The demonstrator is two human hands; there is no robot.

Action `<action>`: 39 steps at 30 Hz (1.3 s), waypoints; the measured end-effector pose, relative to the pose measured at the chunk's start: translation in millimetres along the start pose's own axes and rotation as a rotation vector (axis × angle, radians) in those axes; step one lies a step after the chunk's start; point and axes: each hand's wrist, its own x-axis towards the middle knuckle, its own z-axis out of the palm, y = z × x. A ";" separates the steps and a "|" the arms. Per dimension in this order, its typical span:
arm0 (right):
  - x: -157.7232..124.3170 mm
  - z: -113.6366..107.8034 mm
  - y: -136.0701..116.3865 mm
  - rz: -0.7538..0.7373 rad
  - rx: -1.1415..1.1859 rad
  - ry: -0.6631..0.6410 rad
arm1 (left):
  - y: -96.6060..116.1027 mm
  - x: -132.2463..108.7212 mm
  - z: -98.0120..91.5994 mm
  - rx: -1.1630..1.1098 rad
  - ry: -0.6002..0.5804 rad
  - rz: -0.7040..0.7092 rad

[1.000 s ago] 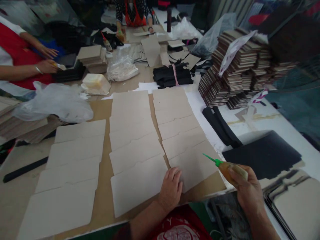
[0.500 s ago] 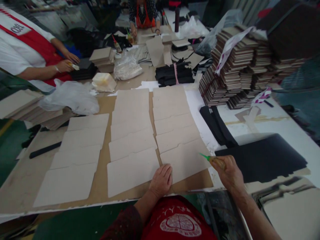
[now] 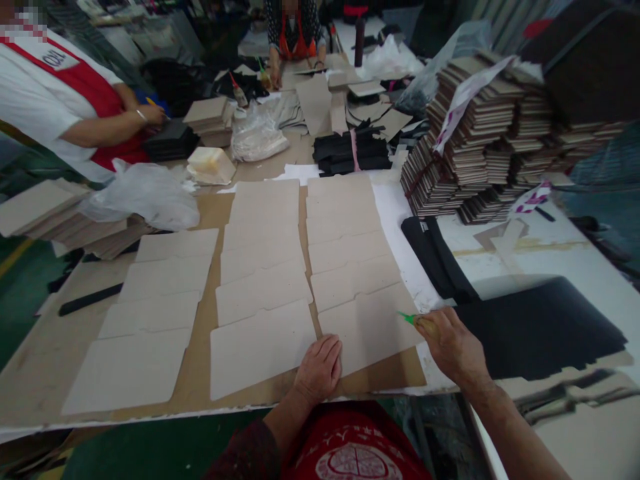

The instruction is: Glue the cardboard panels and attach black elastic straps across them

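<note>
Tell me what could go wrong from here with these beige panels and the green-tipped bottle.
The right hand holds the green-tipped bottle, its tip seemingly above the nearest of the beige panels in the right column, so a slip might mark it. The left hand rests at their near edge; a nudge could shift the overlapping rows. The stack of boards at the right looks uneven and might slide.

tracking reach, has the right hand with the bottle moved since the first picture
Yes, to the left: the right hand sits further left against the lower end of the black strips.
</note>
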 end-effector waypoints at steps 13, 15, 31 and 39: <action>4.2 -8.7 4.7 -0.006 0.007 -0.101 | -1.3 -0.2 0.0 -0.010 0.033 0.006; 3.1 -5.8 3.8 -0.012 0.039 -0.098 | -1.7 -0.8 0.8 -0.014 0.034 0.016; 10.4 -10.6 6.8 0.028 -0.016 -0.102 | -0.6 -0.8 0.4 -0.012 0.014 0.007; 10.5 -10.8 5.8 0.011 0.025 -0.118 | -1.0 -0.9 -0.2 -0.021 0.010 0.010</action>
